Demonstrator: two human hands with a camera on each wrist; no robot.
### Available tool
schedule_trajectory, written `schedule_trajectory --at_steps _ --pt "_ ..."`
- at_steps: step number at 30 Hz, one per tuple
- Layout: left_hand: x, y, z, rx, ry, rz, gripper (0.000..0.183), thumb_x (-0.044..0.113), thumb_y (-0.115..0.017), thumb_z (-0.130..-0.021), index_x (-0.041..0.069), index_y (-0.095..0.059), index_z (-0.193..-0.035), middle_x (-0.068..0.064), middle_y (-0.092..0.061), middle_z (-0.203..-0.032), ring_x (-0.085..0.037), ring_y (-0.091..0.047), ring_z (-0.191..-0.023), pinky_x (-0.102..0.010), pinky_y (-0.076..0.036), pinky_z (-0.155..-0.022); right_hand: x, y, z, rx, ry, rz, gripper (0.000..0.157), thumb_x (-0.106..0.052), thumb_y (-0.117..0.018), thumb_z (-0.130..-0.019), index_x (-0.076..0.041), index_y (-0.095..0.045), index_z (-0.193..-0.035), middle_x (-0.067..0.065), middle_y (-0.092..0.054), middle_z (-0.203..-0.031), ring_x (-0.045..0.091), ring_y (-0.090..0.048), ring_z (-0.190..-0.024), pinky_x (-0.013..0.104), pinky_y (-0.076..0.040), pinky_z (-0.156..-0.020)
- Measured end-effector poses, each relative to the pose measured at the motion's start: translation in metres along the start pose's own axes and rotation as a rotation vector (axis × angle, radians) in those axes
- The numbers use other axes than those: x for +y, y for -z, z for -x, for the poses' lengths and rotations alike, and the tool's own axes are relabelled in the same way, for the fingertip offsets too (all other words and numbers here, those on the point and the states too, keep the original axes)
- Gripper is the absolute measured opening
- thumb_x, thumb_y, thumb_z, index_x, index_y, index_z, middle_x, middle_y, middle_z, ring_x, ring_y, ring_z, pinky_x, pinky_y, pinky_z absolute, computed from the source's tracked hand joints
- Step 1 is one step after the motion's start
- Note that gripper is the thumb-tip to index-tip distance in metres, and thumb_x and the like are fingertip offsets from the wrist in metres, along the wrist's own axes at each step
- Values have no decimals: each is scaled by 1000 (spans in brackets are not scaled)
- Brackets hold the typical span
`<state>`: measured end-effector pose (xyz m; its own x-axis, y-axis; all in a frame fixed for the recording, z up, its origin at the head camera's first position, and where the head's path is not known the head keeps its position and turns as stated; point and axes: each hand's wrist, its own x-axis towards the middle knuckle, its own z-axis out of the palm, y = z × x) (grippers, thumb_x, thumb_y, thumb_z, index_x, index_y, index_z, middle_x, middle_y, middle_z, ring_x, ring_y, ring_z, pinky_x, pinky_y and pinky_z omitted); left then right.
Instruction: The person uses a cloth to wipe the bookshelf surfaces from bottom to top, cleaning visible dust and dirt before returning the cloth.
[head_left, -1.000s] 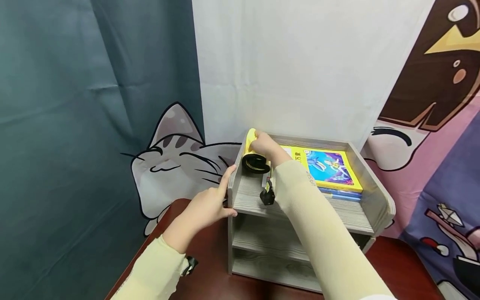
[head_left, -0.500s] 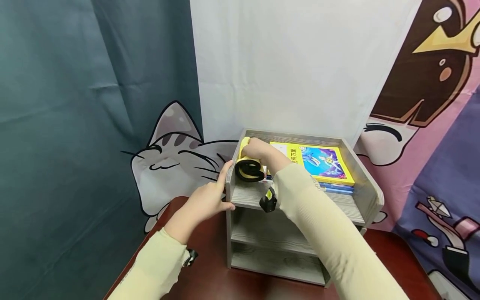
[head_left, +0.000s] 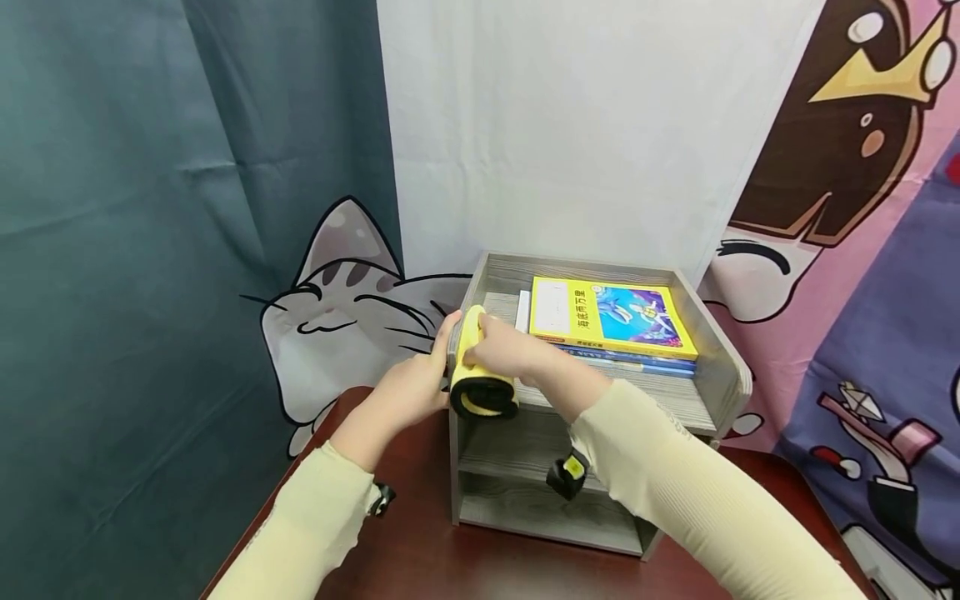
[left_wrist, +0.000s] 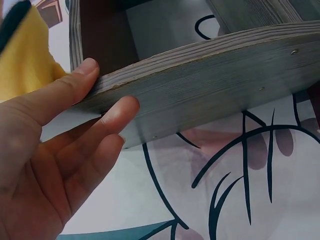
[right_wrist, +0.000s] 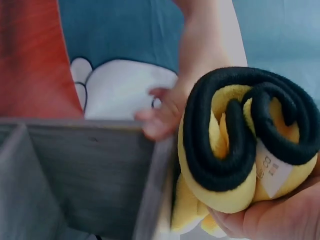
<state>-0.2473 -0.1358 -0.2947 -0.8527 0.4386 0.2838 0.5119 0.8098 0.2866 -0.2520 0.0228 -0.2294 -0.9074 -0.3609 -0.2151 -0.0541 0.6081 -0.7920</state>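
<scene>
A folded yellow towel with black edging (head_left: 476,372) is gripped by my right hand (head_left: 517,350) at the left front of a small grey wooden shelf (head_left: 723,375). It lies over the left side panel's front end in the head view. The right wrist view shows the rolled towel (right_wrist: 220,195) end-on, a small white label on it, beside the panel. My left hand (head_left: 408,387) holds that same panel from outside. In the left wrist view, its thumb lies on the panel edge (left_wrist: 165,55) and its fingers below, against the outer face.
A yellow book (head_left: 555,308) tops a stack of blue-spined books (head_left: 645,364) on the shelf's upper tier. The shelf stands on a dark red table (head_left: 405,517). Close behind hangs a white curtain (head_left: 585,125), with printed cartoon fabric at both sides.
My right hand has drawn the towel from the back of the top tier forward along the left panel to its front end. My left hand stays at the panel.
</scene>
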Motion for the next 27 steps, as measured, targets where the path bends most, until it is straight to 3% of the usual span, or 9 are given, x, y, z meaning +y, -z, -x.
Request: schedule_trajectory --at_steps 5,10,17,22,27 --pt "-1 1 -3 -27 17 -1 103 15 -69 -75 17 3 -147 -2 -49 -55 -17 -47 -46 -34 -38 -45 2 -11 16 -51 27 36 63 -7 -55 -86 -1 -25 -140 14 -55 -94 19 -58 -72 26 -47 -64" --pt "-4 0 -3 -35 2 24 106 15 -71 -73 17 4 -147 -1 -49 -55 -17 -47 -46 -33 -39 -46 4 -13 15 -45 45 154 69 -6 -56 -84 2 -21 -143 12 -54 -91 17 -57 -72 25 -46 -64" --pt "-5 -2 -5 -24 -11 30 110 16 -74 -70 16 5 -147 0 -49 -54 -15 -46 -45 -32 -38 -46 6 -2 -13 -1 16 289 63 -6 -55 -83 4 -28 -139 13 -52 -99 21 -53 -83 27 -45 -69" --pt "-3 -1 -7 -16 -21 67 114 26 -80 -71 20 6 -147 -1 -54 -59 -15 -51 -49 -34 -42 -52 6 14 -38 35 -38 207 49 -3 -55 -82 5 -40 -129 14 -51 -104 21 -51 -84 27 -44 -68" --pt "-2 -3 -3 -13 -7 59 116 32 -80 -70 23 7 -147 1 -55 -60 -14 -51 -50 -34 -42 -53 6 26 -58 60 -67 259 35 -3 -53 -83 5 -50 -116 10 -50 -98 19 -48 -81 24 -40 -65"
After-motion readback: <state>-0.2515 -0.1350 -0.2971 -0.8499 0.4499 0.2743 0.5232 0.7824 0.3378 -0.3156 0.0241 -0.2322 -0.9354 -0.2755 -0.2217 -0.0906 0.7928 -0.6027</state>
